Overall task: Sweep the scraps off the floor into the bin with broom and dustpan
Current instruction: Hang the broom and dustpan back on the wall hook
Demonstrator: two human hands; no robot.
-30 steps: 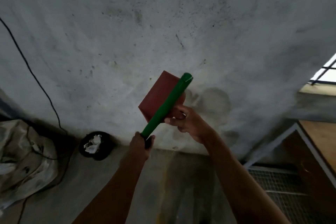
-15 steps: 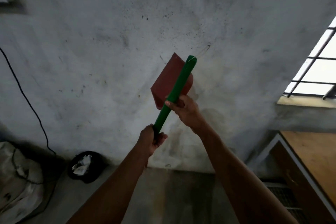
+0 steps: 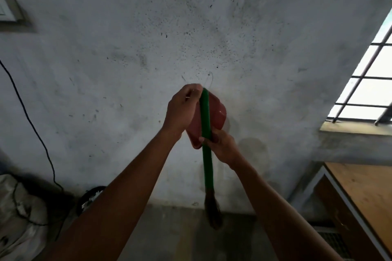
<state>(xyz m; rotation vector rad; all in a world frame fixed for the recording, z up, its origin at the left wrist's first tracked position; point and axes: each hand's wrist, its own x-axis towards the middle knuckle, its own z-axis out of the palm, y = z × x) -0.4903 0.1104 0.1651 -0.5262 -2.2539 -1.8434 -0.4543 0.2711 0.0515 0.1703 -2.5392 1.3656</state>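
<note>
Bin (image 3: 93,194) sits on the floor by the wall, low on the left, mostly hidden behind the left arm. It is dark and round, and white scraps (image 3: 90,199) show inside it. How many scraps there are is too hard to tell.

One broom (image 3: 206,133) is held up high in front of the wall (image 3: 127,70). Its green stick points up and its brown bristles hang down near the floor. One red dustpan (image 3: 218,115) is right behind the stick, touching it.

The left hand (image 3: 182,108) is at the top end of the stick, with its fingers curled and pinching something thin and pale there. What that thin thing is cannot be told. The right hand (image 3: 222,146) is lower, wrapped round the stick and pressing it against the dustpan's bottom edge.

One black cable (image 3: 31,121) runs down the wall on the left. One light bag (image 3: 19,218) slumps in the left corner. One window (image 3: 369,87) with bars glows on the right, above one wooden table (image 3: 364,195).
</note>
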